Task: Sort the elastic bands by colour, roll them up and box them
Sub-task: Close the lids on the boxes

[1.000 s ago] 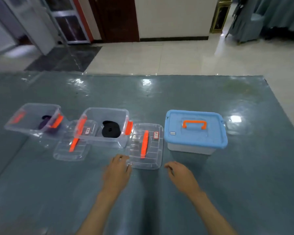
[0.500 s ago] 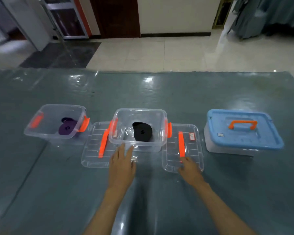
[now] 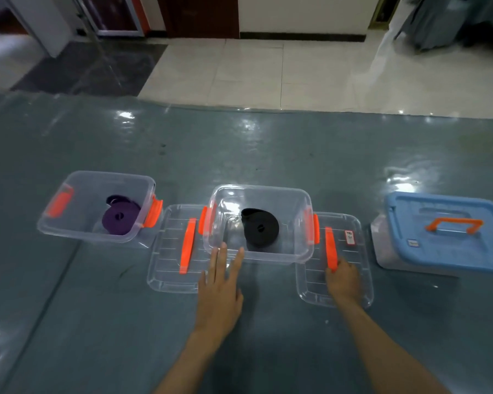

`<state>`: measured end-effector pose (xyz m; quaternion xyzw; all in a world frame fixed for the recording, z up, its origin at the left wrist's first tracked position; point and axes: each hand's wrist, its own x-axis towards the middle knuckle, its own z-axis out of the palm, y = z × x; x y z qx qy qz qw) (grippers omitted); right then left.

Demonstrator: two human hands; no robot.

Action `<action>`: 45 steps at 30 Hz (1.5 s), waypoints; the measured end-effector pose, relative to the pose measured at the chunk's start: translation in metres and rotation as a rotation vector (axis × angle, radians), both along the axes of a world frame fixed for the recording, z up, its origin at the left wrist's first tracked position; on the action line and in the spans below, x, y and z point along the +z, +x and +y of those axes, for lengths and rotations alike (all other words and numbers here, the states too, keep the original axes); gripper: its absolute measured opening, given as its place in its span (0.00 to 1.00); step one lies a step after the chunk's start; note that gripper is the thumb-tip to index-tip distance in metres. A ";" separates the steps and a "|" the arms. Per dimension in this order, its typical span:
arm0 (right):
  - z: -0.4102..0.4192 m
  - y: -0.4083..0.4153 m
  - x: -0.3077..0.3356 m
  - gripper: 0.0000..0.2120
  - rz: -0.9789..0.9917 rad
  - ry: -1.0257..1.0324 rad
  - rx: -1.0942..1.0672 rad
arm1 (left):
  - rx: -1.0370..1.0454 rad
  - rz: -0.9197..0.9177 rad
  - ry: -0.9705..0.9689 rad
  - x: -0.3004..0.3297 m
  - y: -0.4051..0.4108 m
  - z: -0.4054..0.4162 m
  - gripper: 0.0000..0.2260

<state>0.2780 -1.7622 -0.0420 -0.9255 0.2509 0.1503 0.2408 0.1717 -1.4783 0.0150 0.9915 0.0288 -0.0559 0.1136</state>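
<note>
Since the frame half a second ago, the right hand [image 3: 342, 277] has been carried a little further onto the clear lid [image 3: 350, 268] that lies to the right of the middle box, while the left hand [image 3: 221, 282] has been kept flat with its fingertips against the near wall of that box; the boxes themselves have not been shifted.

The black rolled band [image 3: 261, 228] is seen lying flat on the floor of the middle clear box [image 3: 282, 255], and the purple rolled band [image 3: 120, 218] in the left clear box [image 3: 77, 228]; both boxes are uncovered. A second clear lid [image 3: 168, 268] lies between the two boxes, and a blue-lidded box [image 3: 444, 237] stands closed at the far right on the table [image 3: 97, 322].

The coming move is judged to turn on the right-hand lid: it lies directly under the right hand, just beside the box it should cover, with its orange handle [image 3: 330, 245] running away from the person. The right hand's fingers are curled at the near end of that handle; a full grip cannot be confirmed. The left hand is spread open, fingers straight, and appears to steady the box.
</note>
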 end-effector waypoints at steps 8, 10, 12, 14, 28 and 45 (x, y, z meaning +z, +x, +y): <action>-0.012 0.019 0.008 0.13 0.057 -0.039 0.045 | 0.018 -0.017 -0.009 -0.009 0.001 -0.006 0.45; -0.016 0.012 0.012 0.13 0.080 -0.054 0.075 | 0.023 -0.016 -0.002 -0.009 -0.001 -0.007 0.46; -0.019 -0.003 0.017 0.14 0.075 -0.052 0.096 | 0.022 -0.026 -0.008 -0.008 -0.001 -0.007 0.46; -0.022 -0.024 0.022 0.15 0.055 -0.034 0.105 | 0.015 -0.038 -0.026 -0.007 -0.001 -0.005 0.46; -0.026 -0.156 0.029 0.13 -0.068 0.198 -0.080 | -0.056 0.009 -0.023 -0.004 0.003 0.009 0.45; 0.054 -0.014 0.141 0.14 -0.359 -0.238 0.498 | 0.243 -0.307 -0.517 0.028 0.021 0.055 0.16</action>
